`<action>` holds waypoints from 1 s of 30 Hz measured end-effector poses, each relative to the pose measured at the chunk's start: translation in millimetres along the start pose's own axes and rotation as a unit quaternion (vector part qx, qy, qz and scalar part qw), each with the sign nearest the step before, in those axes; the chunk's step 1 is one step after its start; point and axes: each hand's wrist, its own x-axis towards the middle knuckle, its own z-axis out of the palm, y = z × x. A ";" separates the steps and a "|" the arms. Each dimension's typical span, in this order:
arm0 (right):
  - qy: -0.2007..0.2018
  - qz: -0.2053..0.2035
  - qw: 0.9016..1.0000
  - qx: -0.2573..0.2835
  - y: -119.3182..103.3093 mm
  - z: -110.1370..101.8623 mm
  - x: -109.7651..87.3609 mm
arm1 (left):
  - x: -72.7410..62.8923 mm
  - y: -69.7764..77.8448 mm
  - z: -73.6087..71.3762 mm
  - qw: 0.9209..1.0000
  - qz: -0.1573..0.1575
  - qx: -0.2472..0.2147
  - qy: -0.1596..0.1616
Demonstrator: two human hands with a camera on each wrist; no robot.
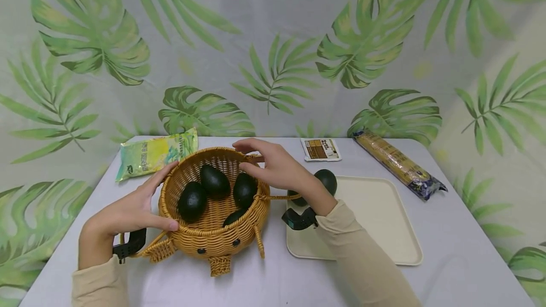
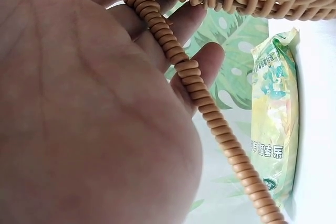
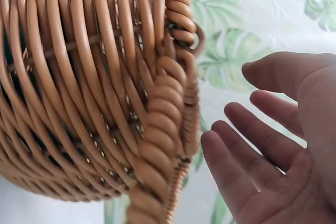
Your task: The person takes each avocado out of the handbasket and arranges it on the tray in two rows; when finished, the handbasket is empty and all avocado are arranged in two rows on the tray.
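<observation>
A beige right sleeve reaches in from the lower edge, with a beige left sleeve farther left; a black wrist device sits at the right cuff. Between the person's hands stands a round wicker basket on the white tabletop, left of centre. Its front bears two black button eyes and a woven tab. Inside lie four dark green avocados, one mostly hidden by the front wall.

The left hand lies along the basket's left side, thumb at the front of the rim, fingers reaching farther back; a coiled wicker handle crosses before its palm. The right hand is beside the far right of the rim, its fingers extended and apart, gripping nothing; the right wrist view shows a gap between fingertips and basket.

Right of the basket, a cream tray carries two more avocados near its far left corner, one partly behind the right wrist. Beyond the basket at left lies a green-and-yellow bag; farther right are a small white-and-brown packet and a long golden packet with dark ends. A leaf-printed backdrop hangs behind.
</observation>
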 end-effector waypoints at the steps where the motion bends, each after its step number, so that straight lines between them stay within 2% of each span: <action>1: -0.005 0.003 1.000 -0.002 -0.5 0.8 2.5 | -0.2 -0.2 0.0 1.000 0.001 0.000 0.001; 9: -0.070 0.002 0.998 0.000 -1.7 3.4 24.2 | -0.9 -1.2 -0.4 1.000 0.001 0.004 0.003; 13: -0.105 -0.004 0.994 0.022 -3.3 1.0 33.9 | 1.1 -0.4 -1.5 1.000 0.000 0.004 0.001; 20: -0.133 -0.004 0.991 0.033 -8.5 1.3 54.3 | 3.2 -0.6 -2.4 1.000 0.001 0.006 -0.002; 30: -0.189 -0.027 0.979 0.073 -21.1 19.7 77.1 | -0.6 -0.7 -1.2 1.000 0.000 0.002 -0.001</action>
